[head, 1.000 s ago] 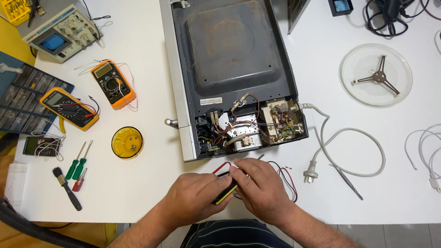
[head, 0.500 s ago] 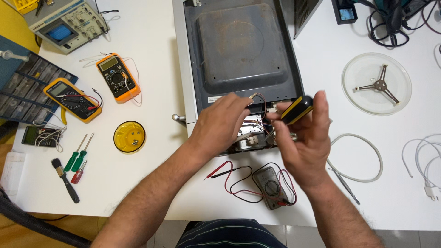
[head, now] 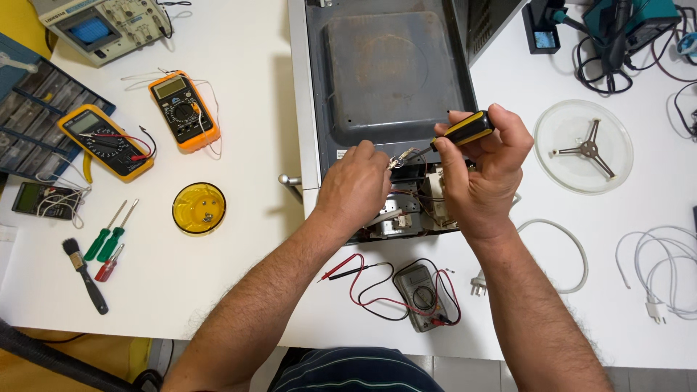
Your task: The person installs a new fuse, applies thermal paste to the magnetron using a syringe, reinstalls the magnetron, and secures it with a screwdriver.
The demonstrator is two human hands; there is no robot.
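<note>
An opened microwave oven (head: 385,72) lies on the white table with its wiring and parts bared at the near end. My right hand (head: 479,174) grips a screwdriver with a black and yellow handle (head: 461,132), its tip pointing left. My left hand (head: 356,185) pinches a small metal part with wires (head: 398,161) right at that tip, over the bared electronics. A grey multimeter (head: 417,296) with red and black leads lies on the table in front of me, between my forearms.
Two orange multimeters (head: 181,110) (head: 105,139), an oscilloscope (head: 102,25), a yellow dish (head: 198,208), green and red screwdrivers (head: 105,239) and a brush (head: 86,276) lie left. A glass turntable plate (head: 583,147), white power cord (head: 566,254) and cables lie right.
My hands left the grey multimeter at the table's front and rose to the oven's bared electronics. My right hand picked up the screwdriver and now points its tip at the part my left pinches.
</note>
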